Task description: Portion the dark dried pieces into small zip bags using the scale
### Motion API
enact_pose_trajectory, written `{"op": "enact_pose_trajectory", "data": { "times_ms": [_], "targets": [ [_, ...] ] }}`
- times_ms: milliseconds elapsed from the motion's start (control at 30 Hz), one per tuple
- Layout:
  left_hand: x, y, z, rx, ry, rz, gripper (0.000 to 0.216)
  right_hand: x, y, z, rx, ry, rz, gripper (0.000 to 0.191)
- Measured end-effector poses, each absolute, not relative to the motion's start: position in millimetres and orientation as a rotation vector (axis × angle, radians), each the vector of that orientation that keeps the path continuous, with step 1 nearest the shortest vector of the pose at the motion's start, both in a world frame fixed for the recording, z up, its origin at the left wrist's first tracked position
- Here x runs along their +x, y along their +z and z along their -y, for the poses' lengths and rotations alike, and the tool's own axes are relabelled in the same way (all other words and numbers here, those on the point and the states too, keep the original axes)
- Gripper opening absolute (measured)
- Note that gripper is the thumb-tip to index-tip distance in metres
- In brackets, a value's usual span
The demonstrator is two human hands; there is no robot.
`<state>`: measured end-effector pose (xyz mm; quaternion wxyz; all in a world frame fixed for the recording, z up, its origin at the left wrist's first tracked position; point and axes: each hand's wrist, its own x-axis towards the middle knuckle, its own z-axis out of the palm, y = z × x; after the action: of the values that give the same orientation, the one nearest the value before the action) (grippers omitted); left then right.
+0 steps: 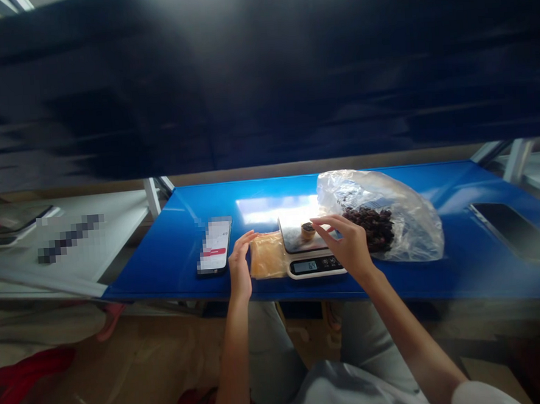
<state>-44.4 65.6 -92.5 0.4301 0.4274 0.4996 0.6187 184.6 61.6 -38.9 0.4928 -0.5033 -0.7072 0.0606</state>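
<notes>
A digital kitchen scale [295,269] with a lit display lies on the blue table. On its metal plate stands a small tan cup [307,231] with dark contents. My right hand [349,241] reaches over the scale, thumb and fingertips pinched together at the cup's rim; whatever is between them is too small to make out. Flat yellowish clear packets [268,257] lie against the scale's left side. Beside them my left hand [241,266] stands on edge, its fingers stretched out and holding nothing. Right of the scale, dark dried pieces [376,227] spill in a clear plastic bag [421,232].
A phone [216,245] with a lit screen lies left of my left hand. Another dark-screened phone [509,230] is at the right end of the blue table [163,257]. A dark panel [263,86] overhangs the table, and metal posts [151,197] flank it.
</notes>
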Motion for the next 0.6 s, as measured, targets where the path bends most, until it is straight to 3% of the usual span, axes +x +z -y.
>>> {"op": "enact_pose_trajectory", "data": {
  "times_ms": [600],
  "targets": [
    [-44.9, -94.9, -65.8, 1.047, 1.554, -1.240, 0.029, 185.5, -54.5, -62.8, -1.300, -0.019, 1.946, 0.020]
  ]
}}
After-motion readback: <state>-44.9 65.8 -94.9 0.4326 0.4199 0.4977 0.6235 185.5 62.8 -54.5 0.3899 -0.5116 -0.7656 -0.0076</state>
